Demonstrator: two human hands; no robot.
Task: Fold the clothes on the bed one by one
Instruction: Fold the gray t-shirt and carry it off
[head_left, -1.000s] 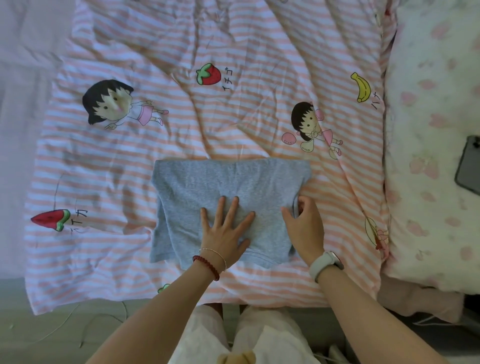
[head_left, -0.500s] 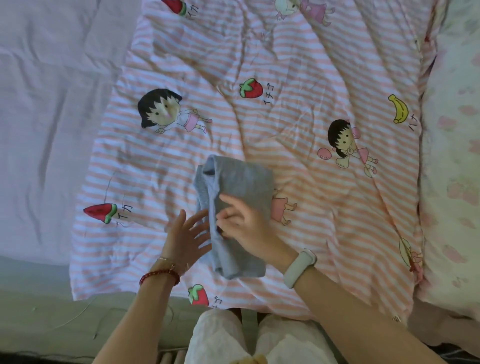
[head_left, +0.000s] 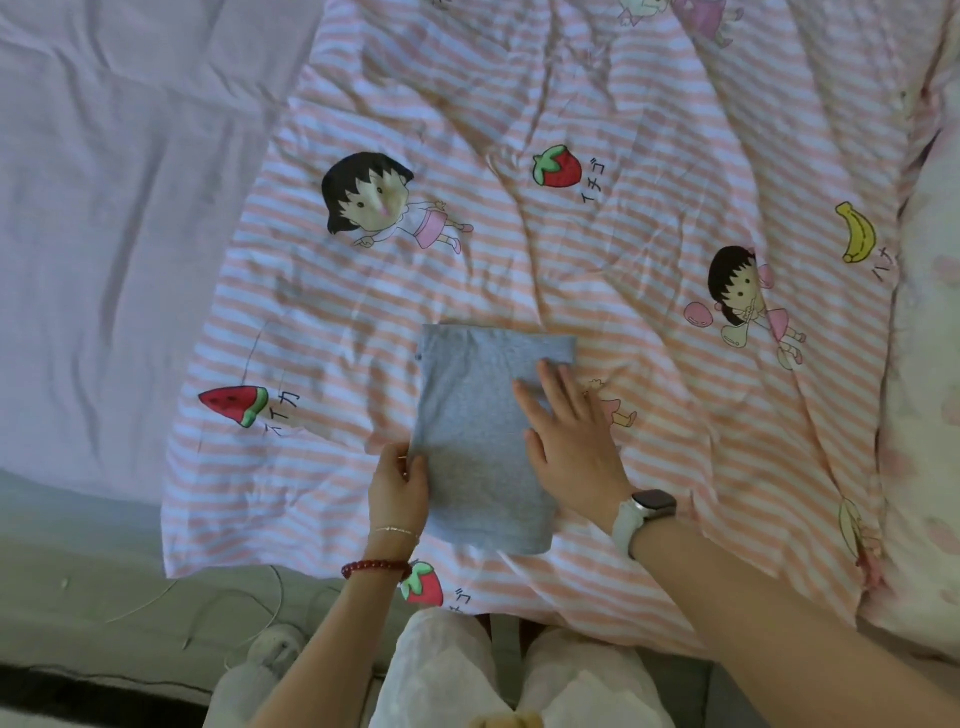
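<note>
Nearest the folded grey garment (head_left: 480, 436), at its near left edge, the left hand (head_left: 397, 488) grips the cloth: thumb on top, the other fingers apparently tucked under the edge, though they are hidden. On the garment's right side the right hand (head_left: 569, 441) lies flat, fingers straight and spread, pressing the fabric down; a white watch (head_left: 644, 512) sits on that wrist. The garment is a narrow rectangle lying on the striped cartoon quilt (head_left: 649, 415), close to the quilt's near hem. Beyond the garment, to its left, plain lilac bed sheet (head_left: 114, 208) shows.
</note>
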